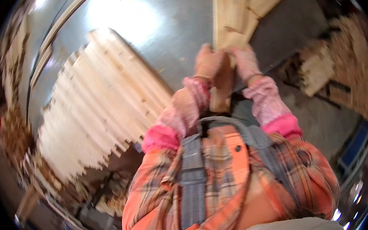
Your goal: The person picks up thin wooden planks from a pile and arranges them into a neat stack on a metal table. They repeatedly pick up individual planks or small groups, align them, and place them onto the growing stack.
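Note:
Near the top middle, my left hand [209, 63] and my right hand [245, 61] are side by side, closed around a short wooden board [223, 92]. The board's near end points toward my body. Both hands look gloved, and pink sleeve covers reach up my forearms. Motion blur hides the exact place of the fingers. Just beyond my hands lies a loose pile of pale wooden boards [238, 7], some crossing over others. Left of my left arm, a wide row of pale wooden strips [100, 95] lies side by side with uneven ends.
Everything rests on a shiny grey metal table [173, 33]. Long thin wood strips [62, 23] lie at its far left. Stacked wood [317, 72] stands at the right, beyond the table's edge, and more wood stacks [14, 128] stand at the left. A blue object [355, 144] is at lower right.

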Demonstrator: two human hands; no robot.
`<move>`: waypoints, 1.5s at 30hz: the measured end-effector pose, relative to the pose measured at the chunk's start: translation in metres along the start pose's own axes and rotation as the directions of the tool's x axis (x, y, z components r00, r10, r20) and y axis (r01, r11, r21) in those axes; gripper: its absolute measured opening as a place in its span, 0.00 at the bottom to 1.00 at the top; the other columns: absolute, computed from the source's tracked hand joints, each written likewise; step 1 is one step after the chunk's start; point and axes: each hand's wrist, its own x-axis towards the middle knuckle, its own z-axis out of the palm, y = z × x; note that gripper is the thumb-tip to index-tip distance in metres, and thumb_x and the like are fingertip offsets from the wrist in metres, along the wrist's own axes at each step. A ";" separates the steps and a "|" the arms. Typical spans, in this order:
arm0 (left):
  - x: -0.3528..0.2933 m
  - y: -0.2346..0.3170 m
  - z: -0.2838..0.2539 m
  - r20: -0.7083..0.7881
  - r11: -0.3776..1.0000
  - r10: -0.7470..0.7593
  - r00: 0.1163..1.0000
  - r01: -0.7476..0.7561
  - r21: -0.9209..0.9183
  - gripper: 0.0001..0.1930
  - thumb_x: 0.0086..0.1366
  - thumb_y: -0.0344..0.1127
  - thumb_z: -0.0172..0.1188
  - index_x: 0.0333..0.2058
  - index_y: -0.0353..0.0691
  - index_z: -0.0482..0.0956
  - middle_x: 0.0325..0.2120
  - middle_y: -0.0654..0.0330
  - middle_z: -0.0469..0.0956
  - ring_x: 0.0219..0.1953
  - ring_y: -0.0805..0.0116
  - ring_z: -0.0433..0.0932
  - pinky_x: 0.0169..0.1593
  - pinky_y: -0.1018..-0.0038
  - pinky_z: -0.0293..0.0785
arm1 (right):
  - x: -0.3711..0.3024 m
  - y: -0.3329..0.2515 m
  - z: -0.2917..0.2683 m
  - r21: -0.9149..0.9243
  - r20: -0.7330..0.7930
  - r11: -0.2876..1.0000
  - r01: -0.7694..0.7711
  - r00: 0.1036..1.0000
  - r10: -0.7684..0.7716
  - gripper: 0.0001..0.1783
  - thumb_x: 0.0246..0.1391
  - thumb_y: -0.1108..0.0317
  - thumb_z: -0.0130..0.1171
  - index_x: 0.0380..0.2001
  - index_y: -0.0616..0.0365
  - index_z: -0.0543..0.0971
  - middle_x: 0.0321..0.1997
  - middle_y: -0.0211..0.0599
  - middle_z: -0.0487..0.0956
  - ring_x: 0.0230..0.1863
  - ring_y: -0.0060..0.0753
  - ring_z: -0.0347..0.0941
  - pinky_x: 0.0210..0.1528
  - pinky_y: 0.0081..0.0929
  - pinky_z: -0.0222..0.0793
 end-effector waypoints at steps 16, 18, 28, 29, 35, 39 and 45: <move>-0.006 -0.002 -0.152 -0.214 0.924 -0.272 0.938 0.316 0.214 0.20 0.56 0.44 0.62 0.41 0.36 0.87 0.38 0.42 0.86 0.44 0.42 0.85 0.51 0.58 0.80 | -0.117 0.008 -0.047 0.466 0.488 0.745 -0.478 0.841 0.234 0.29 0.61 0.68 0.59 0.64 0.64 0.67 0.56 0.51 0.77 0.56 0.48 0.75 0.62 0.45 0.72; -0.014 -0.009 -0.205 -0.170 0.898 -0.419 0.892 0.435 0.068 0.18 0.66 0.43 0.62 0.41 0.31 0.87 0.34 0.46 0.87 0.37 0.53 0.87 0.42 0.63 0.82 | -0.132 -0.009 -0.049 0.486 0.387 0.754 -0.443 0.882 0.269 0.29 0.59 0.70 0.61 0.62 0.64 0.68 0.52 0.49 0.77 0.52 0.47 0.76 0.60 0.43 0.73; -0.045 -0.054 -0.190 -0.246 0.728 -0.420 0.873 0.487 0.482 0.30 0.62 0.54 0.61 0.51 0.31 0.78 0.45 0.35 0.82 0.52 0.37 0.81 0.57 0.50 0.77 | -0.088 -0.002 0.021 -0.433 0.282 0.893 0.122 0.959 0.006 0.23 0.55 0.53 0.70 0.41 0.65 0.81 0.35 0.49 0.85 0.36 0.44 0.83 0.41 0.38 0.79; -0.045 -0.055 -0.189 -0.293 0.673 -0.443 0.847 0.531 0.515 0.30 0.63 0.53 0.62 0.52 0.32 0.76 0.47 0.35 0.81 0.54 0.38 0.80 0.59 0.51 0.75 | -0.098 -0.048 0.063 -0.636 0.235 0.761 0.129 0.971 0.033 0.23 0.56 0.51 0.69 0.40 0.62 0.80 0.36 0.53 0.84 0.38 0.53 0.84 0.42 0.44 0.80; -0.043 -0.004 -0.184 -0.273 0.708 -0.148 0.950 0.295 0.641 0.41 0.64 0.55 0.63 0.69 0.35 0.64 0.60 0.41 0.74 0.64 0.42 0.72 0.66 0.54 0.68 | -0.079 -0.046 0.139 -0.556 0.781 0.606 0.569 0.606 0.147 0.31 0.61 0.43 0.57 0.53 0.60 0.80 0.52 0.59 0.81 0.55 0.60 0.78 0.60 0.49 0.73; -0.053 -0.069 -0.164 -0.291 0.585 0.052 0.955 0.207 0.784 0.42 0.62 0.52 0.64 0.70 0.36 0.63 0.69 0.50 0.62 0.73 0.47 0.57 0.76 0.54 0.50 | 0.009 -0.109 0.081 -0.732 0.193 0.623 0.275 0.961 -0.197 0.38 0.52 0.46 0.70 0.57 0.63 0.73 0.57 0.58 0.79 0.57 0.59 0.78 0.59 0.46 0.76; -0.050 -0.052 -0.160 -0.315 0.695 0.031 0.949 0.206 0.689 0.39 0.60 0.48 0.64 0.67 0.38 0.67 0.69 0.52 0.62 0.73 0.48 0.57 0.76 0.53 0.49 | 0.085 -0.104 0.050 -0.846 -0.182 0.519 -0.123 0.981 -0.065 0.53 0.48 0.49 0.75 0.68 0.65 0.60 0.62 0.57 0.75 0.64 0.53 0.74 0.64 0.46 0.72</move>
